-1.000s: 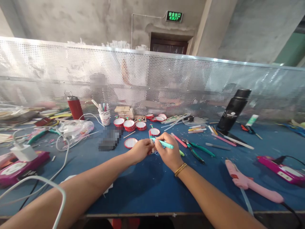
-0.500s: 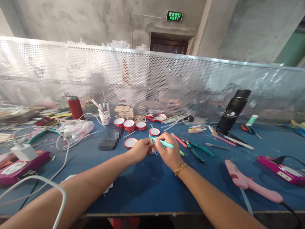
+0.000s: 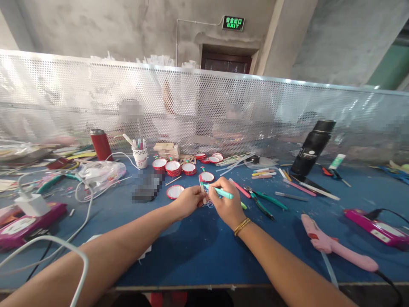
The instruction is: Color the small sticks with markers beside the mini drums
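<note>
Near the middle of the blue table, my left hand (image 3: 189, 202) pinches a small flat stick (image 3: 201, 183) with a red tip, held upright. My right hand (image 3: 226, 203) is closed around a turquoise marker (image 3: 223, 193), whose tip points left at the stick and seems to touch it. A red-rimmed white dish (image 3: 175, 192) lies just left of my left hand, and another (image 3: 207, 177) sits right behind the stick. Stacks of similar dishes (image 3: 173, 167) stand farther back on the left. Thin pale strands (image 3: 208, 204) lie under my hands.
Green-handled pliers (image 3: 262, 204) and several markers (image 3: 263, 172) lie to the right, with a pink glue gun (image 3: 338, 247) nearer the front. A black bottle (image 3: 313, 149), paper cup (image 3: 139, 158) and red bottle (image 3: 101, 145) stand behind. White cables (image 3: 76, 247) cross the left side.
</note>
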Available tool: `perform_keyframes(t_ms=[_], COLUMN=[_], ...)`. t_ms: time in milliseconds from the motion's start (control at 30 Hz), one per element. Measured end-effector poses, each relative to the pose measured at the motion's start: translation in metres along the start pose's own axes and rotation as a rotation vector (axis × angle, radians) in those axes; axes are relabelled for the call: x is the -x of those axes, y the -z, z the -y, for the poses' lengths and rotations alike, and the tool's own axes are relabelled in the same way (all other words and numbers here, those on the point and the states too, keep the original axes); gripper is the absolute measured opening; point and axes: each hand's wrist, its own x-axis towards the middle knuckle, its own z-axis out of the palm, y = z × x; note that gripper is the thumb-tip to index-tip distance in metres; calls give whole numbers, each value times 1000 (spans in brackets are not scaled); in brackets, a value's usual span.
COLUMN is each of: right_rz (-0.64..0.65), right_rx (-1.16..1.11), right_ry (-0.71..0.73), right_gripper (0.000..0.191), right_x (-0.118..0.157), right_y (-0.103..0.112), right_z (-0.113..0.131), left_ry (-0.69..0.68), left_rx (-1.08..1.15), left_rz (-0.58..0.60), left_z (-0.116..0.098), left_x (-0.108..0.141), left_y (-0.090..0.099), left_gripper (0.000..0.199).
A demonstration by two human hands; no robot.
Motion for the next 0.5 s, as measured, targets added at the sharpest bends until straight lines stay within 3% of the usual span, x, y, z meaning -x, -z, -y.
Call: perform_keyframes(t_ms=[500], right_rz=[-10], right_rx=[-26], right_ry=[4], right_gripper=[9], right_x=[-1], right_y=[0], right_z=[-1], left_ry=[20], left_rx=[0], left_rz=[-5], left_z=[0], left_x=[0], left_y=[-1], left_gripper=[29])
